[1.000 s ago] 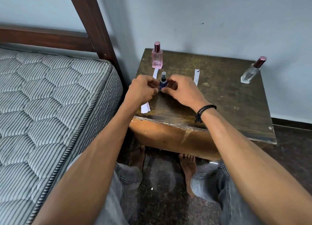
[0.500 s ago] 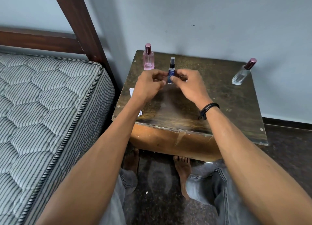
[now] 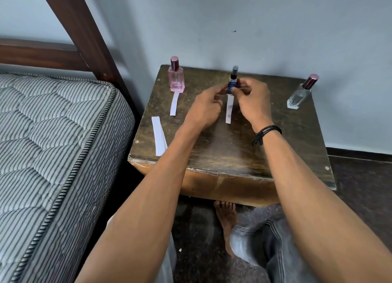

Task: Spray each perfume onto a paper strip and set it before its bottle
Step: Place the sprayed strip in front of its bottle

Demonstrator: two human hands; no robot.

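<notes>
A small blue perfume bottle (image 3: 232, 81) with a black sprayer stands upright at the back middle of the dark wooden table (image 3: 222, 151). My left hand (image 3: 206, 107) and my right hand (image 3: 252, 100) pinch it from both sides with their fingertips. A white paper strip (image 3: 229, 109) with a wet spot lies just in front of it, between my hands. At the back left stands a pink bottle (image 3: 176, 79) with a strip (image 3: 174, 104) before it. A clear bottle (image 3: 301, 92) with a maroon cap stands at the back right, no strip in front.
A small stack of spare paper strips (image 3: 159, 136) lies near the table's left front edge. A striped mattress (image 3: 53, 144) and dark wooden bed frame (image 3: 84, 32) sit close on the left. The wall runs right behind the table. My bare foot (image 3: 227, 217) rests under it.
Both hands have carried the blue bottle from the table's middle toward the back. The strip that lay hidden behind my hands now shows in front of the bottle.
</notes>
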